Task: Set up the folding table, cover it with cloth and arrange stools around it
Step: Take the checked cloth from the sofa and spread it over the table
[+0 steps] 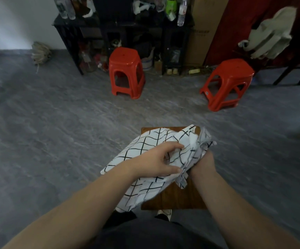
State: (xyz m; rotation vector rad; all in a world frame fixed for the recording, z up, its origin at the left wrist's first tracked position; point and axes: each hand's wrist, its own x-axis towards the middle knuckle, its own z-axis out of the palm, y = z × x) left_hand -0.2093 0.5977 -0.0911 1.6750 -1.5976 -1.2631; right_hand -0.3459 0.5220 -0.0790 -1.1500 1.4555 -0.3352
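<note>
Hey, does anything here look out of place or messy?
The left hand and right hand grip the checked cloth crumpled above the wooden table, one end hanging past its left edge. The left red stool and right red stool stand away by the black shelf, not around the table.

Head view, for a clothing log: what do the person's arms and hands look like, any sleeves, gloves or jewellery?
Left hand and right hand wear no gloves. Left forearm and right forearm show no sleeve, watch or bracelet.
</note>
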